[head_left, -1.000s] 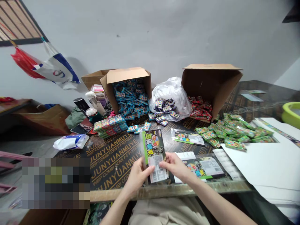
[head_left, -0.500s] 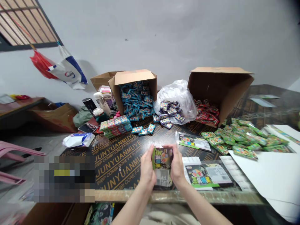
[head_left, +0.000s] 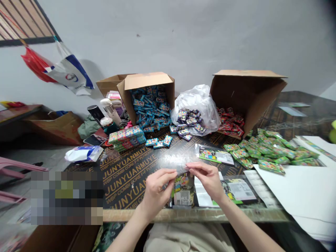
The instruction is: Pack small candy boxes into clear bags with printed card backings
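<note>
A dark printed plastic pouch (head_left: 183, 196) with colourful lettering and a pale label lies near the table's front edge. My left hand (head_left: 159, 190) is closed, thumb and forefinger pinching the pouch's far edge at its left corner. At that edge's right corner, my right hand (head_left: 208, 180) pinches the clear plastic between thumb and fingers. Another such pouch (head_left: 240, 190) rests on white paper just right of my right hand, partly covered by it. Beyond my hands lies one more pouch (head_left: 215, 155).
A carton of blue packets (head_left: 152, 110), a plastic bag of purple packets (head_left: 195, 112) and a carton with red packets (head_left: 231, 122) line the wall. Green packets (head_left: 278, 148) are heaped at right beside white sheets (head_left: 286, 192). Stacked boxes (head_left: 127, 137) and bottles (head_left: 106, 122) stand left.
Both hands have shifted from the pouch's sides to its far edge, where fingers now pinch the corners. The view has moved slightly.
</note>
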{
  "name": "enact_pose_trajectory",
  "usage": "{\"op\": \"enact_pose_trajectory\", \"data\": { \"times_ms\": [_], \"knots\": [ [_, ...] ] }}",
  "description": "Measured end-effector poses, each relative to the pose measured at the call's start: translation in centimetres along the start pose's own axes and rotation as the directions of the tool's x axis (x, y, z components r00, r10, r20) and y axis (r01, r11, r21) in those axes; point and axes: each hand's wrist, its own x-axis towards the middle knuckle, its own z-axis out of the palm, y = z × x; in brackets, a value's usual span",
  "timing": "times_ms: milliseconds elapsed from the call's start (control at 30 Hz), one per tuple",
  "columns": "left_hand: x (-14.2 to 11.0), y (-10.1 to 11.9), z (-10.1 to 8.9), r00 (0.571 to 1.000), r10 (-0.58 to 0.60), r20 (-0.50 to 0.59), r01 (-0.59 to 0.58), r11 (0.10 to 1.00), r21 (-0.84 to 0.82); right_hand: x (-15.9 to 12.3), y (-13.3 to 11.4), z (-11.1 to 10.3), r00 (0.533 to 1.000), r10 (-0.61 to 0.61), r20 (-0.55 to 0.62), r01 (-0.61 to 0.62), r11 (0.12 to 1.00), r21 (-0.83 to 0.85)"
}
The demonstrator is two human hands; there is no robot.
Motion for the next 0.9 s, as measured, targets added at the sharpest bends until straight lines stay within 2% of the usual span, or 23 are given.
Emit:
{"op": "enact_pose_trajectory", "data": {
  "times_ms": [67, 133, 200, 300, 400, 467, 533, 600, 667, 733, 800, 867, 900],
  "knots": [
    [0.1, 0.1, -0.2, 0.998, 0.053, 0.013, -0.054, 0.997, 0.051, -0.2, -0.3, -0.5, 0.996, -0.077, 0.044, 0.080, 0.993, -0.083],
    [0.6, 0.1, -0.4, 1.000, 0.029, 0.009, -0.029, 0.998, 0.054, -0.2, -0.7, -0.6, 0.994, -0.099, 0.047, 0.105, 0.985, -0.140],
    [1.2, 0.1, -0.6, 0.997, -0.075, 0.016, 0.075, 0.997, -0.003, -0.1, -1.4, -0.4, 0.997, -0.057, 0.048, 0.063, 0.985, -0.159],
    [2.3, 0.0, -0.9, 0.968, -0.233, 0.089, 0.241, 0.966, -0.096, 0.3, -2.3, 0.2, 0.992, 0.061, 0.107, -0.049, 0.993, -0.107],
    [2.8, 0.0, -0.9, 0.962, -0.252, 0.109, 0.261, 0.962, -0.084, 0.7, -2.8, 0.6, 0.983, 0.108, 0.150, -0.098, 0.992, -0.075],
    [2.6, 0.1, -0.8, 0.980, -0.183, 0.082, 0.185, 0.983, -0.019, 0.8, -2.8, 0.6, 0.983, 0.094, 0.156, -0.080, 0.992, -0.094],
    [2.0, 0.2, -0.7, 0.995, -0.044, 0.093, 0.034, 0.993, 0.112, 0.8, -2.5, 0.3, 0.986, 0.059, 0.155, -0.038, 0.991, -0.129],
    [1.2, 0.2, -0.6, 0.983, 0.108, 0.147, -0.145, 0.953, 0.267, 0.5, -2.0, -0.3, 0.986, -0.021, 0.163, 0.049, 0.984, -0.173],
    [0.6, 0.1, -0.5, 0.960, 0.205, 0.193, -0.264, 0.891, 0.370, 0.1, -1.4, -0.8, 0.968, -0.142, 0.208, 0.188, 0.958, -0.216],
    [0.4, -0.2, -0.4, 0.945, 0.264, 0.191, -0.321, 0.859, 0.399, -0.3, -0.7, -1.4, 0.925, -0.272, 0.265, 0.336, 0.911, -0.237],
    [0.5, -0.5, -0.4, 0.938, 0.302, 0.170, -0.344, 0.866, 0.362, -0.5, -0.3, -1.7, 0.883, -0.366, 0.292, 0.440, 0.863, -0.249],
    [0.7, -0.8, -0.5, 0.933, 0.323, 0.158, -0.356, 0.886, 0.296, -0.7, -0.2, -1.8, 0.864, -0.401, 0.303, 0.482, 0.834, -0.270],
    [0.8, -0.9, -0.7, 0.934, 0.319, 0.159, -0.352, 0.897, 0.268, -0.9, -0.2, -1.8, 0.869, -0.386, 0.310, 0.472, 0.833, -0.289]
  ]
}}
